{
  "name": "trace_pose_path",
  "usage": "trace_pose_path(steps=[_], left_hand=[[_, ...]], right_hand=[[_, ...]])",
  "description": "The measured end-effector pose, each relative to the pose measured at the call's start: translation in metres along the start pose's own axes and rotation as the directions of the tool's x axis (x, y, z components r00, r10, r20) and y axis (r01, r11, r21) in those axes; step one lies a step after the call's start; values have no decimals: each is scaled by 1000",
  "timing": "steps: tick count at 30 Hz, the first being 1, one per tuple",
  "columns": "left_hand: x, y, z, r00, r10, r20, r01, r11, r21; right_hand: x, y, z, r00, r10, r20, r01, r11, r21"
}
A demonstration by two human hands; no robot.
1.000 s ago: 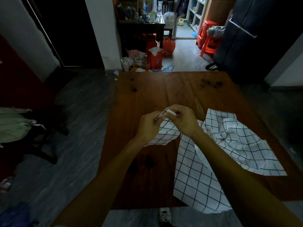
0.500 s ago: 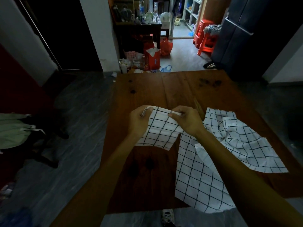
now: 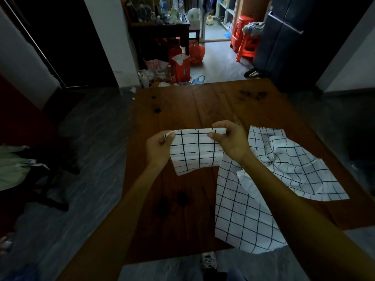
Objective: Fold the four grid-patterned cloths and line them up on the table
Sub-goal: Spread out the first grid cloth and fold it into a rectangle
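Since a moment ago, both hands are drawing apart, stretching the cloth (image 3: 195, 151) taut. I'm pinching its top edge, left hand (image 3: 157, 146) and right hand (image 3: 232, 141) fingers clamped on the corners, above the table (image 3: 182, 110). Two more cloths (image 3: 284, 169) are lying crumpled on the right.

no legible text, label or number anywhere, not even on the red box (image 3: 181, 68)
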State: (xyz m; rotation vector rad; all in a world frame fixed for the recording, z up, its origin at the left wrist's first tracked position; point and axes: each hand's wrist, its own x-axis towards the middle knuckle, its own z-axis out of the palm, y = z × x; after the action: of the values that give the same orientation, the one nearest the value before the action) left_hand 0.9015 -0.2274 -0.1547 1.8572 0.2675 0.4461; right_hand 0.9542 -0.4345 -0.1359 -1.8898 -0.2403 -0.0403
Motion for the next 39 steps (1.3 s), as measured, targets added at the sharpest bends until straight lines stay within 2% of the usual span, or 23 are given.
trace_pose_path(steps=[14, 18, 19, 21, 23, 26, 29, 32, 35, 39], left_hand=[[1, -1, 1, 994, 88, 67, -88, 996, -14], [0, -2, 1, 995, 79, 53, -78, 997, -22], [0, -2, 3, 995, 80, 55, -79, 997, -20], [-1, 2, 8, 993, 94, 72, -94, 996, 3], [-3, 7, 14, 989, 118, 85, -120, 993, 17], [-5, 9, 16, 989, 114, 99, -113, 993, -14], [-6, 1, 11, 991, 78, 111, -81, 996, 22], [-9, -4, 10, 993, 54, 108, -58, 998, 37], [-11, 0, 14, 988, 109, 112, -115, 992, 43], [-10, 5, 17, 978, 173, 116, -183, 980, 81]], right_hand=[[-5, 0, -14, 999, -25, 24, 26, 999, -38], [-6, 2, -16, 999, -46, 27, 50, 984, -168], [-5, 2, -14, 994, -108, 26, 111, 958, -265], [-4, -2, -6, 961, -259, 101, 274, 818, -505], [-4, -12, 9, 926, -319, 204, 377, 723, -579], [-2, -24, 24, 906, -364, 214, 421, 746, -516], [3, -24, 23, 915, -367, 165, 401, 797, -450], [4, -20, 19, 915, -374, 148, 400, 805, -439], [0, -25, 24, 925, -332, 187, 379, 850, -365], [0, -34, 35, 891, -405, 206, 451, 841, -297]])
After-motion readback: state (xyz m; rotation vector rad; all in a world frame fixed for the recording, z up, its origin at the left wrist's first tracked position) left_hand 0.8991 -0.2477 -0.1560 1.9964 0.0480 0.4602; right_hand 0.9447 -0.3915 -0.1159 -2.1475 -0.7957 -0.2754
